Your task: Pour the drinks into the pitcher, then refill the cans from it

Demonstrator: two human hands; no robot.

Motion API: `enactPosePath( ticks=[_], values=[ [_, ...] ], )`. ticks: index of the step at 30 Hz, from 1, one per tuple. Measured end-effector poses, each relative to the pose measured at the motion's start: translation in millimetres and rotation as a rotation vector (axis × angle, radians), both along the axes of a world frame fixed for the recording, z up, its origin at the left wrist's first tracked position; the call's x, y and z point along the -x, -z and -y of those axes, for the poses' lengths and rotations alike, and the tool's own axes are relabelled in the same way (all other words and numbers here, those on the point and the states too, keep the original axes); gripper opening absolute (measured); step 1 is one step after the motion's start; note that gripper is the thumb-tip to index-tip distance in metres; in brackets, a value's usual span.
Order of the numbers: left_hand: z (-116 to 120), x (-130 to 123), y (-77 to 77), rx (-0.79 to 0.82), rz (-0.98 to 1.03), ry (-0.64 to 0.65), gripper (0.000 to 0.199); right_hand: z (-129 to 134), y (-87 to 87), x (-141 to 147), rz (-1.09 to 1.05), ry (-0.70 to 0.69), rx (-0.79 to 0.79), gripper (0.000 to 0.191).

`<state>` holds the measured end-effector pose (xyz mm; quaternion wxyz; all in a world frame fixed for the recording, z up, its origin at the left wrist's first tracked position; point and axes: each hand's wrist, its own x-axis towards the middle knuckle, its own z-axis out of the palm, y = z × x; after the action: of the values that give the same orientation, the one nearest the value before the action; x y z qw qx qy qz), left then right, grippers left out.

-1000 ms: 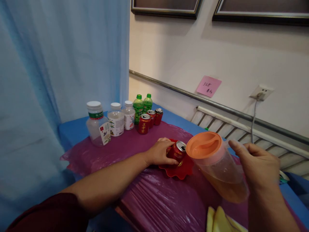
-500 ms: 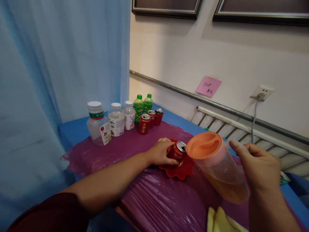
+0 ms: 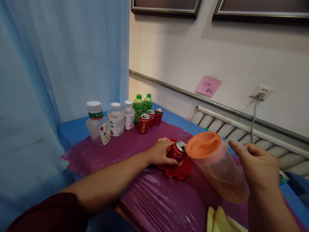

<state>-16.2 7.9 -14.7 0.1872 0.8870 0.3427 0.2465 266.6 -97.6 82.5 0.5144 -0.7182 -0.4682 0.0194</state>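
Red can (image 3: pixel 177 152) on red scalloped dish (image 3: pixel 180 172), left hand (image 3: pixel 162 152) grip wrapped round it. Right hand (image 3: pixel 258 161) grip closed on handle of pitcher (image 3: pixel 217 167), tilted toward can, orange lid (image 3: pixel 204 145) beside can's top. Yellow cloth (image 3: pixel 220 220) nearer the wearer than can.

Head view, one item: from our head we look forward and down, close over our left hand (image 3: pixel 160 153) and right hand (image 3: pixel 262 166), toward the purple sheet (image 3: pixel 164 201); blue curtain (image 3: pixel 72 58) at picture left, pale wall (image 3: pixel 169 48) (met at a slant) beyond and right.
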Motion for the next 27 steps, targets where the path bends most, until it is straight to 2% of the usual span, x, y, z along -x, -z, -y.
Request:
enactPosePath(
  ticks=[27],
  values=[
    [-0.7, -0.6, 1.2, 0.013, 0.021, -0.006, 0.073, -1.1, 1.3, -0.3, -0.039, -0.002, 0.009, 0.053]
  ],
)
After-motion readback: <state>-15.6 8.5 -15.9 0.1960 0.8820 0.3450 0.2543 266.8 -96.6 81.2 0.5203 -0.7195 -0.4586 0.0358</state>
